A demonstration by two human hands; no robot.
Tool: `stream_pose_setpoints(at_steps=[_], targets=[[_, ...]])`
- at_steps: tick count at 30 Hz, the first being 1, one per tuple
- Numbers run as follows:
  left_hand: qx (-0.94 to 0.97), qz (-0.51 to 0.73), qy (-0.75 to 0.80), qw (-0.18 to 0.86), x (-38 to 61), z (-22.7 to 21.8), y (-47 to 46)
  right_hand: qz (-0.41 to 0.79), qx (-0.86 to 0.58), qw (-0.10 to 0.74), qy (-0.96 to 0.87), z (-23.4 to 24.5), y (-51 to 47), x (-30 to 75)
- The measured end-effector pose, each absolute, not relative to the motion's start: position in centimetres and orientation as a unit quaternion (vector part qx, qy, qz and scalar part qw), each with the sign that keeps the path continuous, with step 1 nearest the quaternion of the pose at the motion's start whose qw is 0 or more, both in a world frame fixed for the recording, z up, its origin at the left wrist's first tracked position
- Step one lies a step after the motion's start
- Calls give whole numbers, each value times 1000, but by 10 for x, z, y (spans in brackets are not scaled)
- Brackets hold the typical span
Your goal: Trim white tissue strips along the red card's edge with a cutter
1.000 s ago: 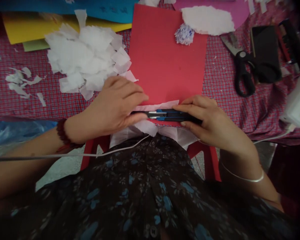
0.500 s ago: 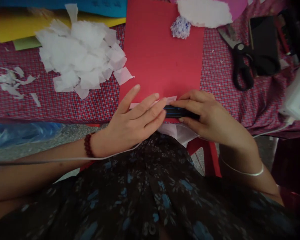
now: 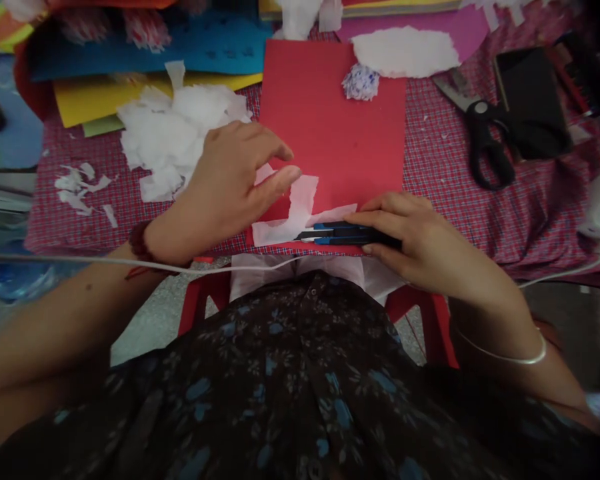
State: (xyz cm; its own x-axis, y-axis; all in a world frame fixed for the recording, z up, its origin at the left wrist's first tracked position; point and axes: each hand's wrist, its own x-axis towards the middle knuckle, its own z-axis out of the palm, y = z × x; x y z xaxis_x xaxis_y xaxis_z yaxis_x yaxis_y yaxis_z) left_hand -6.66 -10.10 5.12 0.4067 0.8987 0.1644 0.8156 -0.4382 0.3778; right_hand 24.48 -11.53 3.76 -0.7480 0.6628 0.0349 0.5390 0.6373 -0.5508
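My right hand (image 3: 420, 243) is closed on a black and blue utility knife (image 3: 337, 233) that lies across a white tissue strip (image 3: 280, 230) at the near edge of a red card sheet (image 3: 337, 127). My left hand (image 3: 230, 180) hovers over the card's left side, thumb and fingers pinched on a torn white tissue piece (image 3: 304, 195). A pile of white tissue scraps (image 3: 173, 137) lies just left of that hand.
Black scissors (image 3: 483, 143) and a black case (image 3: 530, 100) lie at the right on the red checked cloth (image 3: 445, 173). Blue, yellow and purple sheets sit at the back, with a small paper ball (image 3: 360, 82) and a white torn sheet (image 3: 405, 50). A white cable (image 3: 130, 263) crosses my left wrist.
My left hand lifted off the knife and strip and moved up and left, drawing a torn tissue piece with it. The right hand stayed on the knife. The view shifted slightly.
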Motion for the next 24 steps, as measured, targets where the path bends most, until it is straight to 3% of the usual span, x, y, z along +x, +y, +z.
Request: stream_pose_setpoints(at_steps=[8, 18, 24], targets=[[915, 84, 368, 141, -71, 36, -120, 273, -338, 100, -895, 41, -115, 244], [907, 46, 407, 101, -73, 14, -105, 274, -350, 98, -890, 42, -116, 244], [900, 80, 405, 140, -75, 14, -101, 265, -348, 100, -894, 43, -117, 243]])
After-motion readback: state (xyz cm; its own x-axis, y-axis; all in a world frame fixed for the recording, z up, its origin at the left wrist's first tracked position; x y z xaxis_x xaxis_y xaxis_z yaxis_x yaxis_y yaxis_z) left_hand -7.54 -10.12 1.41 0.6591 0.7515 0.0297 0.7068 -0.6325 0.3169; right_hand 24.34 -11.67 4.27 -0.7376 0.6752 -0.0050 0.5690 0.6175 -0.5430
